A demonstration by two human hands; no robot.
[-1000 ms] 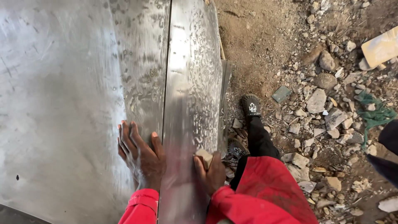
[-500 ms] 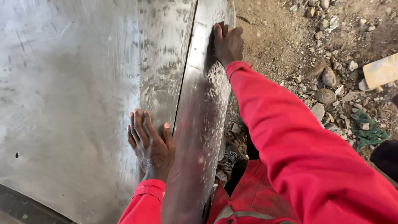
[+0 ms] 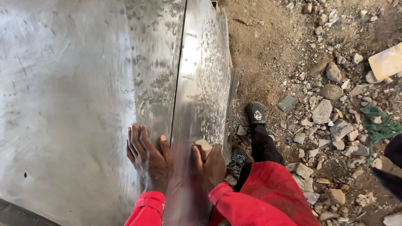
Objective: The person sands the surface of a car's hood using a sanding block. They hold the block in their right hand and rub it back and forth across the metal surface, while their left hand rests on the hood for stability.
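A large grey metal sheet (image 3: 63, 104) fills the left of the head view, with a narrower shiny metal strip (image 3: 203, 79) lying along its right edge. My left hand (image 3: 148, 159) rests flat on the sheet beside the seam, fingers spread, holding nothing. My right hand (image 3: 212, 169) presses a small pale block (image 3: 205, 147) against the near end of the strip. The block is partly hidden by my fingers. Both arms wear red sleeves.
To the right of the sheet is bare dirt strewn with stones (image 3: 322, 111) and rubble. My foot in a black shoe (image 3: 256, 113) stands close to the strip's edge. A green cord (image 3: 379, 125) and a pale board (image 3: 387, 62) lie at far right.
My right hand went from the near end up to the far end of the strip, then came back to the near end with the block. My left hand stayed flat on the sheet.
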